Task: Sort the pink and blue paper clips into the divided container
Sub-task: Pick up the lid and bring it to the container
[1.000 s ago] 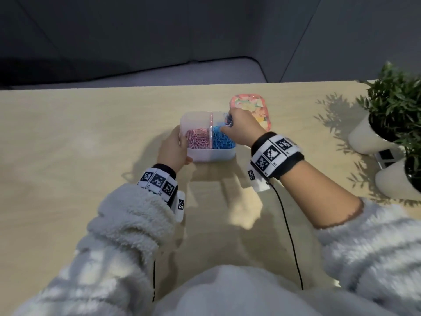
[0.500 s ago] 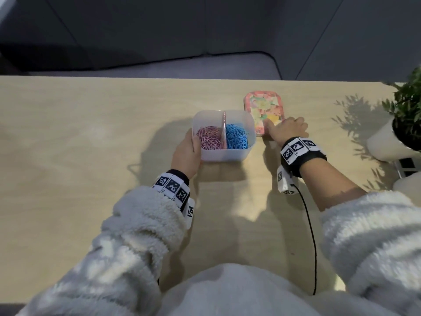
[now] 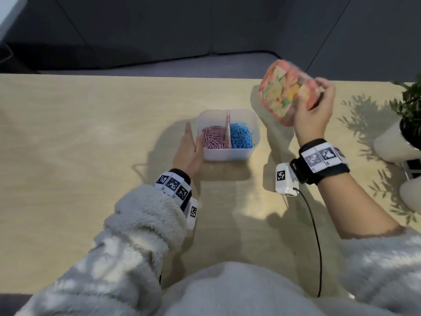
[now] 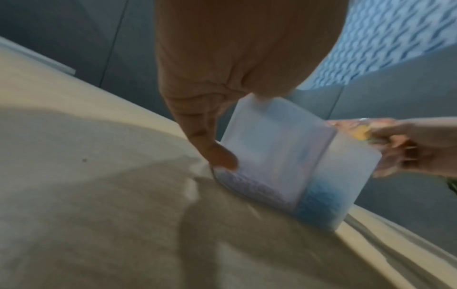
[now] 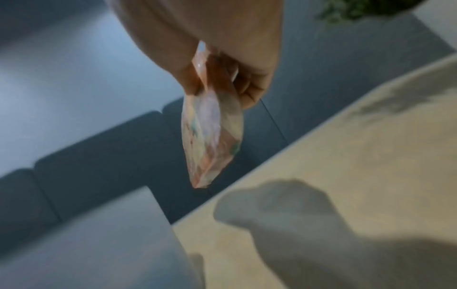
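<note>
A translucent white divided container [image 3: 227, 154] stands on the wooden table, with pink paper clips [image 3: 213, 139] left of its pink divider and blue paper clips [image 3: 241, 137] right of it. My left hand [image 3: 189, 149] rests against its left wall with straight fingers, the thumb at the rim. The left wrist view shows a fingertip [image 4: 221, 156] touching the container [image 4: 284, 156]. To the container's right and beyond it, my right hand [image 3: 312, 110] grips a pink floral lid [image 3: 284, 92], raised and tilted above the table. The right wrist view shows the lid [image 5: 210, 136] pinched between thumb and fingers.
Two white plant pots [image 3: 396, 145] [image 3: 410, 192] with green leaves stand at the table's right edge. A black cable [image 3: 316, 236] hangs from my right wrist. A grey sofa [image 3: 205, 62] lies past the table's far edge [image 3: 136, 75].
My right hand left the container's blue side, reached the floral lid lying on the table, and has lifted and tilted it. The left hand stayed at the container's left wall.
</note>
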A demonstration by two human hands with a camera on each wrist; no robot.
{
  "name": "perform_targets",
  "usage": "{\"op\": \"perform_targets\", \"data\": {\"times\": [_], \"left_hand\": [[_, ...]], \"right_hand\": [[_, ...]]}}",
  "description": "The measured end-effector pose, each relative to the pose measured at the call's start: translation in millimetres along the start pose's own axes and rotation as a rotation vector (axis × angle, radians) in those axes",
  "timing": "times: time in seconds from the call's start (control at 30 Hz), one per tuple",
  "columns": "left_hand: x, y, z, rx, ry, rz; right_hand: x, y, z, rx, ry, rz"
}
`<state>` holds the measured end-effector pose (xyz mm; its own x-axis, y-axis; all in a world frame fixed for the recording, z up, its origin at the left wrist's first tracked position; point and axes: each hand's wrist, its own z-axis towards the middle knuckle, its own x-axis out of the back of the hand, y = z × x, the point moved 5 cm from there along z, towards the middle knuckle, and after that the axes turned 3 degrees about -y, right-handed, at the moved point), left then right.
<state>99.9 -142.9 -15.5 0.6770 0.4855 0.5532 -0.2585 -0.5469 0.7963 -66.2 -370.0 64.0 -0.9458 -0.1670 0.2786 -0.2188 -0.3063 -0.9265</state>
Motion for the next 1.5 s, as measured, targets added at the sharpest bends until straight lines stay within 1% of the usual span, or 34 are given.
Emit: {"op": "perform_targets", "data": {"times": [0.03, 0.07, 0.1, 0.13, 0.2, 0.27, 0.33, 0.4, 0.5, 0.67, 0.73, 0.87, 1.03, 1.1, 1.2, 1.27, 1.37, 1.43, 1.5], "left_hand": [[3, -3, 1, 0.017, 0.025, -0.007], [8, -2, 1, 0.028, 0.059, -0.032], [13, 1, 1, 0.031, 0.094, -0.072], [16, 5, 1, 0.029, 0.12, -0.123], [18, 18, 3, 0.024, 0.127, -0.259], [14, 32, 6, 0.027, 0.085, -0.403], [6, 43, 9, 0.033, 0.024, -0.524], [0, 46, 12, 0.045, -0.013, -0.604], [-2, 40, 17, 0.083, 0.023, -0.622], [3, 36, 22, 0.084, 0.076, -0.644], [4, 36, 24, 0.08, 0.077, -0.598], [4, 37, 28, 0.021, 0.05, -0.499], [4, 33, 39, 0.044, 0.074, -0.369], [6, 33, 39, 0.059, 0.068, -0.397], [5, 34, 36, 0.078, 0.017, -0.498], [4, 35, 33, 0.05, 0.015, -0.491], [4, 34, 35, 0.017, 0.049, -0.442], [4, 35, 35, 0.017, 0.051, -0.423], [3, 34, 37, 0.022, 0.034, -0.453]], "right_hand": [[4, -14, -1, 0.085, -0.019, 0.061], [6, -24, -3, 0.131, -0.059, 0.122], [4, -32, -5, 0.136, -0.12, 0.176], [-2, -34, -8, 0.099, -0.187, 0.218], [-24, -33, -17, -0.038, -0.327, 0.266], [-47, -23, -26, -0.15, -0.42, 0.204], [-64, -9, -33, -0.2, -0.458, 0.113], [-74, 5, -38, -0.236, -0.461, 0.034], [-78, 17, -43, -0.253, -0.439, -0.127], [-83, 17, -44, -0.28, -0.37, -0.101], [-83, 17, -44, -0.287, -0.346, -0.098], [-84, 17, -43, -0.305, -0.311, -0.094], [-85, 15, -42, -0.287, -0.312, -0.146], [-86, 16, -43, -0.293, -0.32, -0.147], [-83, 17, -43, -0.268, -0.338, -0.159], [-82, 17, -44, -0.25, -0.346, -0.169], [-81, 16, -48, -0.233, -0.34, -0.201], [-81, 15, -50, -0.222, -0.345, -0.211], [-83, 16, -49, -0.243, -0.356, -0.217]]}}
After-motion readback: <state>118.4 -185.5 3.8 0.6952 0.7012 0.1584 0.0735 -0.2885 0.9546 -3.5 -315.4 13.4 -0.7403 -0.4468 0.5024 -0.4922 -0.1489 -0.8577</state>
